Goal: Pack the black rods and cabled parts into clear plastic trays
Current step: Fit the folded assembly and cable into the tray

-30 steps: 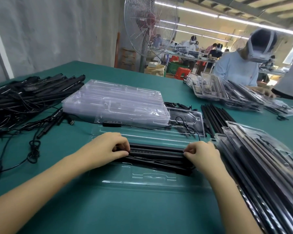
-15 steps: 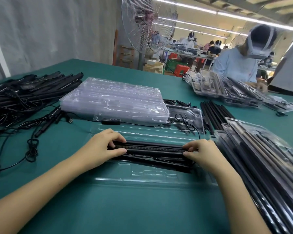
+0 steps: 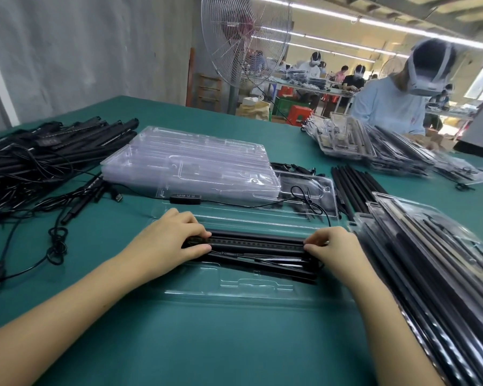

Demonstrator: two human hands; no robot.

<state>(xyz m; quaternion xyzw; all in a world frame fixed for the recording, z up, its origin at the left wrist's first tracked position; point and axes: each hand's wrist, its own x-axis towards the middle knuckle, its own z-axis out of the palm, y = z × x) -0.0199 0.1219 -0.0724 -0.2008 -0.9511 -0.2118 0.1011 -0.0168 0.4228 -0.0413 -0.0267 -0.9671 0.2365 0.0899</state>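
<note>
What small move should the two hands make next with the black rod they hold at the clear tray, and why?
Probably press the black rod down level into the clear tray. The left hand and right hand each pinch one end. It lies along the tray beside other rods lying in it, and it does not seem fully seated.

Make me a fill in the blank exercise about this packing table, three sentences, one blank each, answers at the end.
1. The black rod is held at both ____ over the open clear tray.
2. The tangled pile of cabled rods lies on the person's ____ side.
3. The filled trays are stacked on the person's ____ side.
Missing words: ends; left; right.
</note>
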